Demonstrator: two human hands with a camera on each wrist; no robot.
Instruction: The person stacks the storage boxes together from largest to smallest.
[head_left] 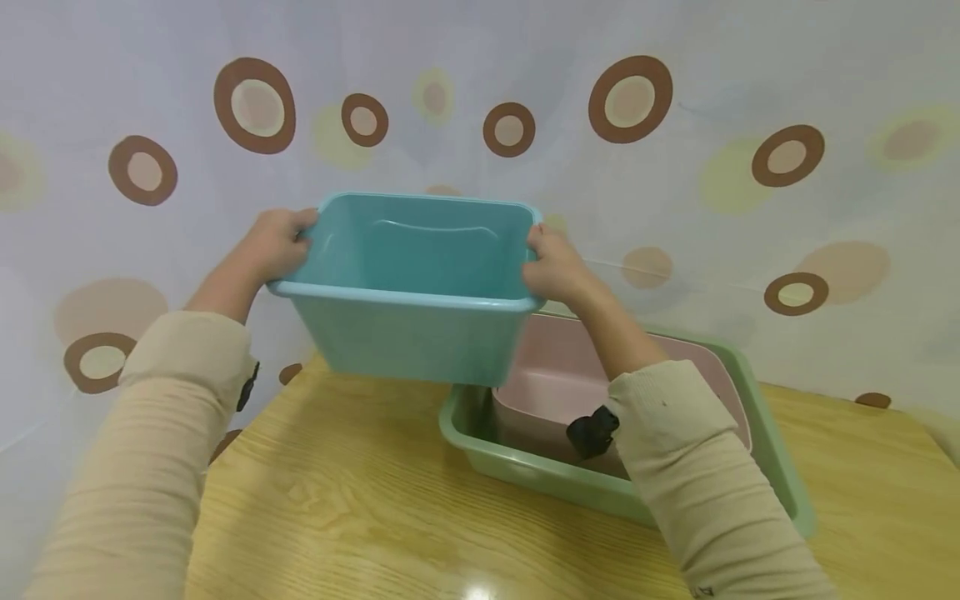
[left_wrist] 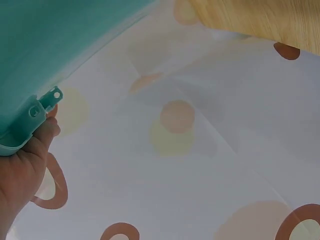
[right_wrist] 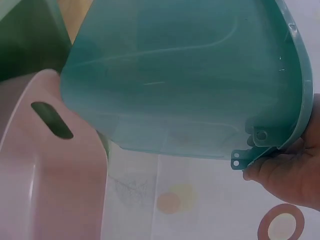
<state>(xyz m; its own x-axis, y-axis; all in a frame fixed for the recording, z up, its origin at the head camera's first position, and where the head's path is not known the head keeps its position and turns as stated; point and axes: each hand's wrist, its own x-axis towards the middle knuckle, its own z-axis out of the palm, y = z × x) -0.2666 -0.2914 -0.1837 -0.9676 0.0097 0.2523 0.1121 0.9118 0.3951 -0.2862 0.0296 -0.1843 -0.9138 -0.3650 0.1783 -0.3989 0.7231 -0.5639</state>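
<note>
A teal plastic storage bin (head_left: 405, 333) hangs above the table, its open top tilted toward me. My left hand (head_left: 277, 242) grips the rim at the left end. At the right end my right hand (head_left: 555, 265) grips the same rim. In the left wrist view the fingers of the left hand (left_wrist: 27, 167) curl under the rim beside a small hinge tab. The right wrist view shows the right hand (right_wrist: 292, 167) at a similar tab, with the bin's side wall (right_wrist: 175, 90) filling the upper part. Inside, the bin holds nothing.
Right of the bin, a pink bin (head_left: 551, 392) with a slot handle sits inside a larger green bin (head_left: 555, 482) on the wooden table (head_left: 360, 500). A white cloth with brown circles (head_left: 450, 50) hangs behind. The table's left edge lies below the left arm.
</note>
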